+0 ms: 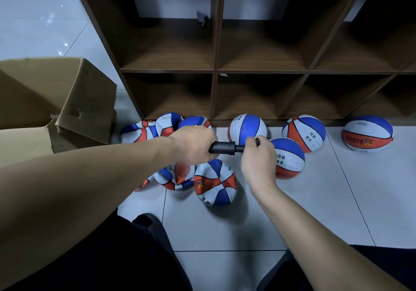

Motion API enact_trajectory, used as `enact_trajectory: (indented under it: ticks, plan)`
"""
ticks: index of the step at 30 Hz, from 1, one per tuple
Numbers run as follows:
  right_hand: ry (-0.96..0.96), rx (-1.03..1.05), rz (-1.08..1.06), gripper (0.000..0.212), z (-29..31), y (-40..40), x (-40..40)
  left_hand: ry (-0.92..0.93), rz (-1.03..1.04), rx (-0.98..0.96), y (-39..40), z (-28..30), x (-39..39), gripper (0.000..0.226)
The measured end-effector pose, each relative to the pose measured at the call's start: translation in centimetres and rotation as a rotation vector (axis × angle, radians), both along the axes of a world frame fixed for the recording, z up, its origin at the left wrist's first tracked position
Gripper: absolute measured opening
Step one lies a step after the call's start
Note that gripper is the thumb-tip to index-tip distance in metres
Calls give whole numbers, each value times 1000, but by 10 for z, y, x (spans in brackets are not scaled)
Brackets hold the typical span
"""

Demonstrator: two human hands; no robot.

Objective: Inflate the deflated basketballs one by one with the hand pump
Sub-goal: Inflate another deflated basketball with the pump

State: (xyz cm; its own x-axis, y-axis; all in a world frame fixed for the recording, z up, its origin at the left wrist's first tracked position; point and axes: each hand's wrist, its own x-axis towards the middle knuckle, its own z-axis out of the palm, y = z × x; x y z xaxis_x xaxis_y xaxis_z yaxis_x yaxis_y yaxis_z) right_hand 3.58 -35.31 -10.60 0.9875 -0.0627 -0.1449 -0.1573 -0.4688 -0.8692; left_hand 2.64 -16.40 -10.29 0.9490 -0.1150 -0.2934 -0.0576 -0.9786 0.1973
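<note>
White floor tiles (292,212) run up to a wooden cubby shelf (215,70). My left hand (193,142) grips the black hand pump (225,148) by its barrel; my right hand (258,157) pinches its handle end. Deflated basketballs (215,182) lie below, round ones (247,128) beside the shelf.

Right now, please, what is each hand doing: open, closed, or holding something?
Left hand: closed around the black barrel of the hand pump.
Right hand: closed on the pump's handle end; no ball held.
</note>
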Motion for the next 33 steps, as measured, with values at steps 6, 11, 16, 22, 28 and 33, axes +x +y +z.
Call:
enact_trajectory:
  ticks: [6, 11, 16, 22, 28, 33]
  plan:
    - [26, -17, 54, 35, -2, 6, -4, -31, -44, 8, -10, 0, 3, 26]
    - [59, 0, 60, 35, -6, 6, -2, -5, -68, 23, -7, -1, 5, 28]
    - [63, -1, 35, 33, -2, -4, 9, 31, -55, -51, 5, 1, 8, 27]
    - [108, 77, -176, 33, 1, -36, 31, 107, 14, -60, 39, -3, 6, 22]
    - [54, 97, -194, 33, 3, -29, 29, 64, -4, -15, 31, -2, 7, 23]
    - [28, 70, -112, 29, 4, -14, 18, 27, -2, -3, 20, -1, 6, 28]
